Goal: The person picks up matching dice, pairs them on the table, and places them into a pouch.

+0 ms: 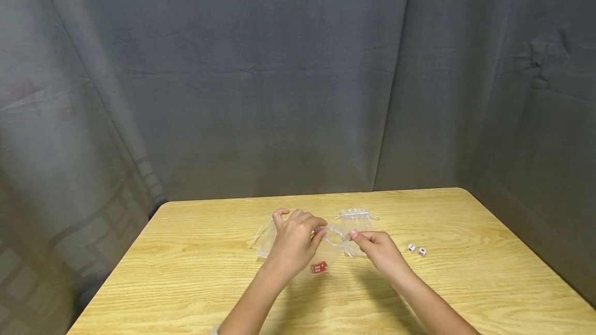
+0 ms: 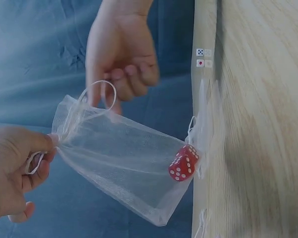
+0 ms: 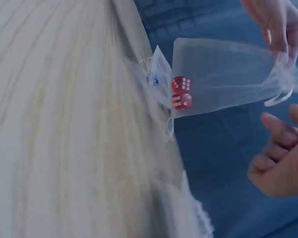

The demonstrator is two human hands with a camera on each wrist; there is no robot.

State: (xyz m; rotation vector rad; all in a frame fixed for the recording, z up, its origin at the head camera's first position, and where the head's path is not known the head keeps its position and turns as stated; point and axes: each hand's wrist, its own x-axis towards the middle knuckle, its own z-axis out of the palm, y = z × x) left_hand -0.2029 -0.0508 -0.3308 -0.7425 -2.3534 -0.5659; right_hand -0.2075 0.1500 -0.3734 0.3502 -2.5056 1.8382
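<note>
My left hand pinches the gathered neck of a sheer white drawstring pouch above the table. Two red dice with white dots lie at the bottom of this pouch. Beside the pouch's mouth is my right hand, its thumb and index finger close to a drawstring loop. In the right wrist view the right thumb and index finger stand apart, with a small gap to the white cord; the other fingers are bent.
A second sheer pouch lies flat behind the hands, and another pouch lies at the left, partly hidden by the left hand. Two white dice sit on the wooden table at the right. Grey curtains surround the table.
</note>
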